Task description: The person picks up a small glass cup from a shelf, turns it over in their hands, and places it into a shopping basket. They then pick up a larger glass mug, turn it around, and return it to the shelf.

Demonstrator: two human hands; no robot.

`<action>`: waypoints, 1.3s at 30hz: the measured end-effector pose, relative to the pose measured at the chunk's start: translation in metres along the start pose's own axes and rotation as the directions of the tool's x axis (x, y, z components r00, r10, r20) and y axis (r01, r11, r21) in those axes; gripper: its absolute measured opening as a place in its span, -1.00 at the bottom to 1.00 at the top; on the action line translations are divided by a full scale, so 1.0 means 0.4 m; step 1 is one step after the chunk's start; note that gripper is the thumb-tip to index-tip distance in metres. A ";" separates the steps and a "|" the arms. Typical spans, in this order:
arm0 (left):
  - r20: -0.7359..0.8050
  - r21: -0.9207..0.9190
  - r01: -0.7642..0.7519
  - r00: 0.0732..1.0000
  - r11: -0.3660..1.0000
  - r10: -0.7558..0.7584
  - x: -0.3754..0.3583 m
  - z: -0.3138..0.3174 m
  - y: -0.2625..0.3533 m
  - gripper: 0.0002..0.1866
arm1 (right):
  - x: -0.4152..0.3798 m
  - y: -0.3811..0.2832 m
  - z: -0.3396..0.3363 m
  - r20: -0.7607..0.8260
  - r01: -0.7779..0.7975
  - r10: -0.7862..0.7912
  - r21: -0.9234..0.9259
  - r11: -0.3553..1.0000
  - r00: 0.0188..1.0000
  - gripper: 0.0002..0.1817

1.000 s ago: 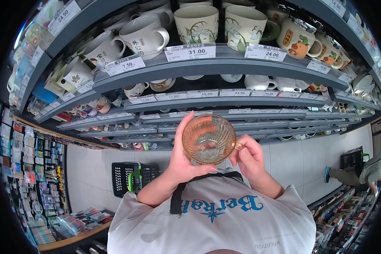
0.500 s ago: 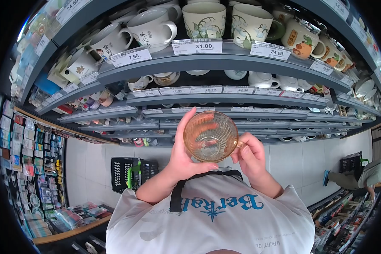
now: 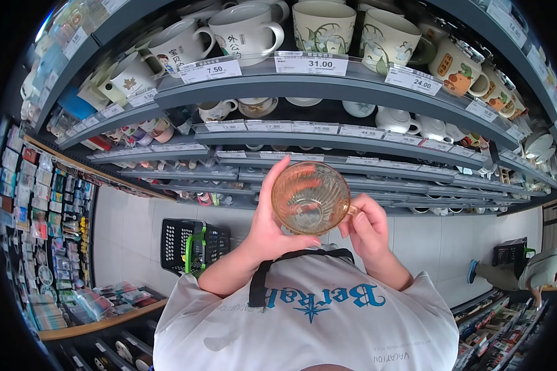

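Observation:
An amber, ribbed glass cup is held in front of my chest, its round mouth turned up toward me. Wrapped around its left side is my left hand, the thumb along the near edge and the fingers showing blurred through the glass. My right hand pinches the cup's small handle on the right. Nothing shows inside the cup. Past it rise shelves of mugs, among them a white mug with dark lettering and a cream mug with a flower print.
Grey shelf edges with price tags curve across the view. A black basket with a green handle stands on the tiled floor at left. Packaged goods hang on the left. Another person is beside a second basket at right.
My view has tilted slightly, so the shelf mugs and tags sit a bit further right and lower. Both hands keep the same hold on the cup. The other person has shifted slightly.

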State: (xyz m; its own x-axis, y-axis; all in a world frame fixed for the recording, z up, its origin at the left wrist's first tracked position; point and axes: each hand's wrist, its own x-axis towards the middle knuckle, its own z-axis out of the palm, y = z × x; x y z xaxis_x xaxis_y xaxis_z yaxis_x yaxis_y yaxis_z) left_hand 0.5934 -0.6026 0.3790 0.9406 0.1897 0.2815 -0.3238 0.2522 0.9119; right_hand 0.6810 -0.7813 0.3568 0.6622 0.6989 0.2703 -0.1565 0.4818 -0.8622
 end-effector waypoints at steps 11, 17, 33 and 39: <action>0.000 0.063 0.107 0.994 0.992 -0.107 -0.034 -0.079 -0.080 0.28 | -0.007 0.073 -0.036 0.024 -0.054 0.064 -0.295 0.954 0.998 -0.83; 0.025 0.093 0.104 0.994 0.990 -0.106 -0.042 -0.094 -0.088 0.27 | -0.010 0.078 -0.031 0.012 -0.066 0.074 -0.331 0.941 0.997 -0.86; 0.064 0.335 0.089 0.991 0.938 -0.117 -0.110 -0.129 -0.103 0.21 | -0.033 0.080 -0.034 0.121 -0.199 0.288 -0.476 0.857 0.950 -0.83; -0.187 0.033 0.616 0.777 0.787 -0.601 -0.339 -0.350 -0.253 -0.45 | -0.098 0.131 -0.092 0.018 -0.269 0.293 -0.349 0.898 0.956 -0.87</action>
State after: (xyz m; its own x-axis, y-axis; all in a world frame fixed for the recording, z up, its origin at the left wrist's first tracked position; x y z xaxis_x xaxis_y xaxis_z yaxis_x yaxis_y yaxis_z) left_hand 0.4842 -0.5210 0.2067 0.9065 0.1739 -0.3848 0.3278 0.2845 0.9009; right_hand 0.6736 -0.8031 0.2853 0.5742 0.8186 0.0130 -0.0626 0.0598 -0.9962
